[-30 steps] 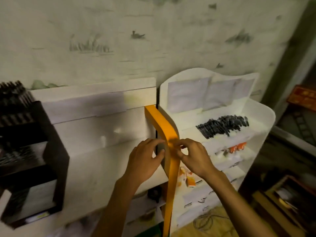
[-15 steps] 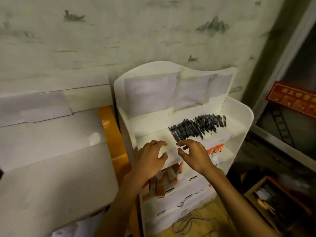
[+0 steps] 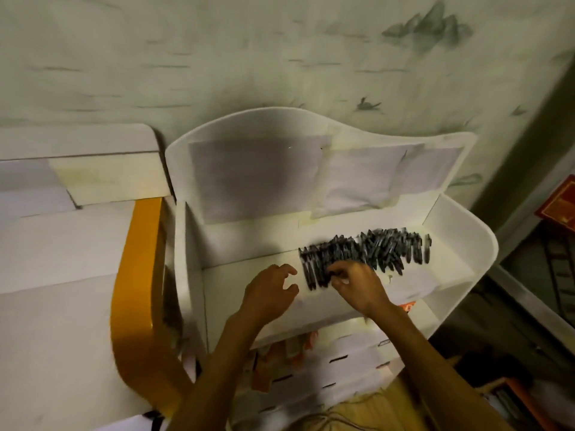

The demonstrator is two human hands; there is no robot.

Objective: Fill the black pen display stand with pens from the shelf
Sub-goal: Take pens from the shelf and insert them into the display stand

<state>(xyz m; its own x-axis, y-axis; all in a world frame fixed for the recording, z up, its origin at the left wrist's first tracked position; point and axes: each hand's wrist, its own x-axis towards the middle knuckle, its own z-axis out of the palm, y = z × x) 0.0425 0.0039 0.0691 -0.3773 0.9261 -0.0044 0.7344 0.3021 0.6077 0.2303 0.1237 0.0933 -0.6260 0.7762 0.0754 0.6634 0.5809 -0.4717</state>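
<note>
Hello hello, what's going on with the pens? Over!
Right hand fingers on the black pens, top shelf. Left hand open beside them. Nothing blocking.

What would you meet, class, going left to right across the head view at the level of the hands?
Orange panel → white shelf side wall → left hand → right hand on the black pens → the shelf's right wall.

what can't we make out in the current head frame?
- Black pen display stand: out of frame, head view.
- Right hand at the pens: its own fingers hide whether it pinches one.
- Pen count and type: motion blur.
- Lower tiers of the white shelf: covered by both forearms.
- Left hand: hovers open, holding nothing.
</note>
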